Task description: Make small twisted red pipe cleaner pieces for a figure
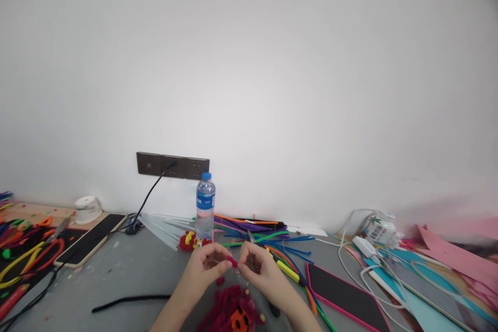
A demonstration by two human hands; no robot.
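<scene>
My left hand (206, 267) and my right hand (261, 272) meet low in the middle of the head view, fingertips close together. Pinched in my left fingers is a short dark pink fuzzy piece (232, 262), which looks like pipe cleaner. The right thumb and forefinger are closed at its other end; whether they grip it is hard to see. Below the hands lies a dark pink fuzzy heap (227, 303) with an orange, black-marked part (240, 318). A black pipe cleaner (130, 300) lies left of my left forearm.
Behind the hands stand a water bottle (205, 207) and a red-yellow fuzzy figure (190, 240), beside many coloured pipe cleaners (252, 225). A pink-edged phone (346, 298) and white cables (342, 249) lie right. Left are another phone (91, 241), scissors (54, 249) and pliers (23, 264).
</scene>
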